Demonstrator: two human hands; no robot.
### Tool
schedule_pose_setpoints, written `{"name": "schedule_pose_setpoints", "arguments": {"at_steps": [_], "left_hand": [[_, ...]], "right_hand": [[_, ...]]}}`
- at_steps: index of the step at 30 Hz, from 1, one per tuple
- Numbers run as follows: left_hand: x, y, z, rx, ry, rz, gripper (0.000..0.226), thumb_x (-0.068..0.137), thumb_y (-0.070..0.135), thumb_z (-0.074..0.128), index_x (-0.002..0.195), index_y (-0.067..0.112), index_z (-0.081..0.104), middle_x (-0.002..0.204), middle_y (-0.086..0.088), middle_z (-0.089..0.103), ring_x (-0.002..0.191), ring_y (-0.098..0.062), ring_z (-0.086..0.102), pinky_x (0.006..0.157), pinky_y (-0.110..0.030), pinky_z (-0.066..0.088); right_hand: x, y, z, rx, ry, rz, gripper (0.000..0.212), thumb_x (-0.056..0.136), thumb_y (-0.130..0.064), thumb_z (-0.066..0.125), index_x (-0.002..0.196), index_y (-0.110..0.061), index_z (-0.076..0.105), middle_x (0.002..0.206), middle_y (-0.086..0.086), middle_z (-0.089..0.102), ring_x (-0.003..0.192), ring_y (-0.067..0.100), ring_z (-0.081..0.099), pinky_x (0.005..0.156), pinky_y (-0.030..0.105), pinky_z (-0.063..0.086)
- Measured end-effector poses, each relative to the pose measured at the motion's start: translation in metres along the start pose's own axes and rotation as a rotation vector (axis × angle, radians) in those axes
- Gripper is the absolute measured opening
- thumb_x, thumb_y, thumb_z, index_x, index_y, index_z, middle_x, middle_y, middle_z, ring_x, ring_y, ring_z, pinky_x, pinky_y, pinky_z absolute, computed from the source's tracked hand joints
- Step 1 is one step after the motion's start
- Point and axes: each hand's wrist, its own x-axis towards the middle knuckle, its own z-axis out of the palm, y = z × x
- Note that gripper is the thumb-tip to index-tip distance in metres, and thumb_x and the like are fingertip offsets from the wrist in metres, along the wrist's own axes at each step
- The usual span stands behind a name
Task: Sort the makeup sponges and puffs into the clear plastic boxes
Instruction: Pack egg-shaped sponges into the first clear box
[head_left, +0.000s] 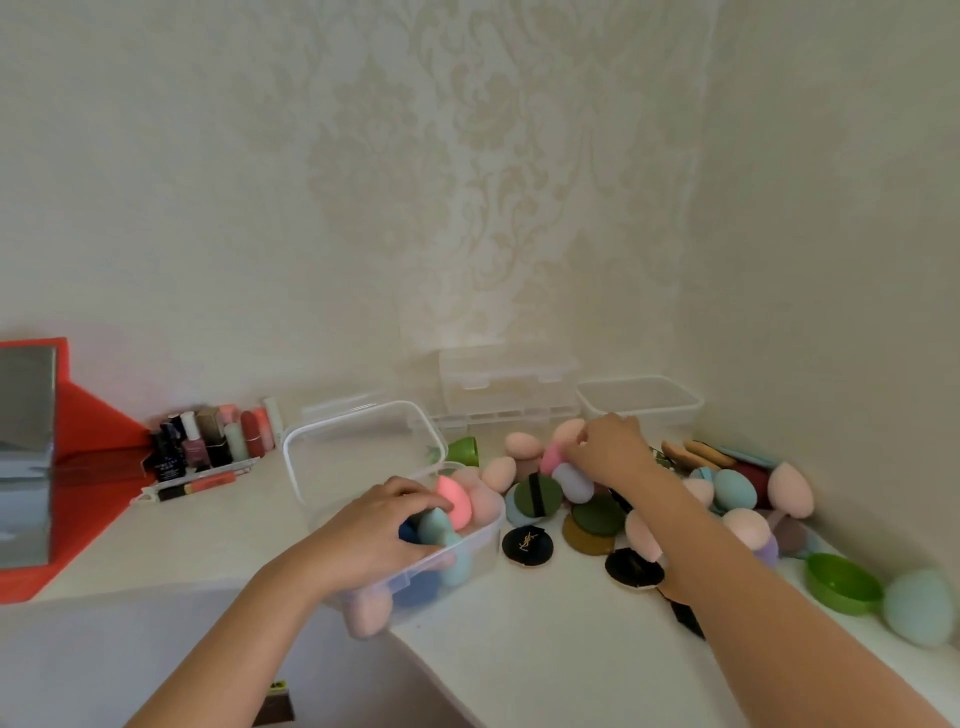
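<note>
The right hand (608, 449) pinches a pink sponge (551, 457) on the pile (592, 519) near the bench's (519, 654) back corner. The left hand (384, 525) curls round a teal sponge (435, 526) inside the clear box (485, 545) (by the front edge).

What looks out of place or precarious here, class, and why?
The clear box under the left hand seems to jut past the counter edge at its near corner, so it might tip. Nothing looks spilled or damaged.
</note>
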Motion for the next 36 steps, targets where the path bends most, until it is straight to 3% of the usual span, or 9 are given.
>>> {"name": "schedule_pose_setpoints", "arguments": {"at_steps": [5, 10, 15, 18, 22, 27, 31, 34, 36], "left_hand": [[0.004, -0.003, 0.0, 0.006, -0.043, -0.022, 0.049, 0.077, 0.057, 0.061, 0.124, 0.05, 0.048, 0.122, 0.021, 0.037, 0.114, -0.004, 0.042, 0.102, -0.026, 0.036], [0.008, -0.005, 0.003, 0.026, -0.041, -0.016, 0.051, 0.079, 0.057, 0.06, 0.127, 0.05, 0.044, 0.123, 0.02, 0.038, 0.114, -0.004, 0.041, 0.102, -0.024, 0.034], [0.008, -0.006, 0.005, 0.051, -0.032, -0.006, 0.059, 0.081, 0.058, 0.057, 0.135, 0.051, 0.034, 0.127, 0.021, 0.034, 0.119, -0.005, 0.035, 0.102, -0.021, 0.03], [0.008, -0.006, 0.005, 0.062, -0.021, 0.002, 0.059, 0.082, 0.057, 0.056, 0.136, 0.05, 0.034, 0.128, 0.021, 0.034, 0.119, -0.003, 0.035, 0.101, -0.019, 0.029], [0.007, -0.004, 0.005, 0.078, -0.012, 0.006, 0.057, 0.084, 0.058, 0.054, 0.136, 0.049, 0.035, 0.132, 0.019, 0.034, 0.122, -0.005, 0.033, 0.102, -0.02, 0.028], [0.005, -0.002, 0.005, 0.1, -0.009, 0.01, 0.056, 0.084, 0.059, 0.053, 0.136, 0.048, 0.036, 0.135, 0.019, 0.034, 0.123, -0.007, 0.032, 0.105, -0.023, 0.027], [0.004, -0.001, 0.004, 0.111, -0.009, 0.012, 0.054, 0.085, 0.058, 0.052, 0.136, 0.048, 0.037, 0.136, 0.018, 0.033, 0.124, -0.009, 0.031, 0.106, -0.024, 0.028], [0.004, 0.001, 0.004, 0.109, 0.004, 0.018, 0.051, 0.085, 0.057, 0.052, 0.134, 0.046, 0.04, 0.136, 0.019, 0.033, 0.124, -0.007, 0.031, 0.105, -0.023, 0.028], [0.003, 0.003, 0.004, 0.107, 0.008, 0.024, 0.051, 0.086, 0.056, 0.052, 0.134, 0.045, 0.04, 0.136, 0.019, 0.033, 0.124, -0.007, 0.031, 0.104, -0.022, 0.027]], "right_hand": [[0.006, -0.009, 0.006, -0.105, -0.012, -0.031, 0.054, 0.085, -0.05, 0.057, 0.119, -0.008, 0.057, 0.121, 0.014, 0.048, 0.116, 0.029, 0.039, 0.096, 0.033, 0.04], [0.007, -0.018, 0.004, 0.001, 0.045, -0.106, 0.039, 0.079, -0.042, 0.065, 0.098, -0.008, 0.067, 0.098, 0.008, 0.061, 0.095, 0.021, 0.049, 0.092, 0.028, 0.038], [0.002, -0.027, -0.019, 0.425, 0.207, -0.198, 0.02, 0.08, -0.021, 0.067, 0.092, -0.014, 0.052, 0.089, 0.002, 0.059, 0.082, 0.02, 0.055, 0.063, 0.027, 0.043], [-0.014, -0.036, -0.038, 0.648, 0.021, -0.419, 0.033, 0.08, -0.017, 0.072, 0.107, -0.024, 0.055, 0.096, -0.007, 0.059, 0.084, 0.014, 0.059, 0.066, 0.022, 0.047], [-0.038, -0.054, -0.039, 0.505, -0.244, -0.735, 0.03, 0.087, -0.019, 0.065, 0.114, -0.033, 0.065, 0.109, -0.01, 0.064, 0.094, 0.011, 0.061, 0.085, 0.025, 0.05], [-0.044, -0.062, -0.033, 0.449, -0.294, -0.705, 0.018, 0.081, -0.022, 0.068, 0.097, -0.025, 0.06, 0.098, -0.009, 0.062, 0.087, 0.012, 0.06, 0.076, 0.028, 0.049], [-0.045, -0.057, -0.034, 0.581, -0.375, -0.655, 0.031, 0.073, -0.02, 0.066, 0.098, -0.027, 0.049, 0.095, -0.002, 0.054, 0.073, 0.012, 0.049, 0.064, 0.026, 0.04], [-0.046, -0.059, -0.035, 0.542, -0.384, -0.71, 0.04, 0.08, -0.018, 0.063, 0.115, -0.036, 0.055, 0.109, -0.009, 0.054, 0.092, 0.006, 0.052, 0.076, 0.02, 0.042], [-0.047, -0.061, -0.034, 0.476, -0.335, -0.747, 0.035, 0.079, -0.017, 0.067, 0.11, -0.032, 0.063, 0.109, -0.012, 0.056, 0.096, 0.003, 0.052, 0.084, 0.022, 0.044]]}}
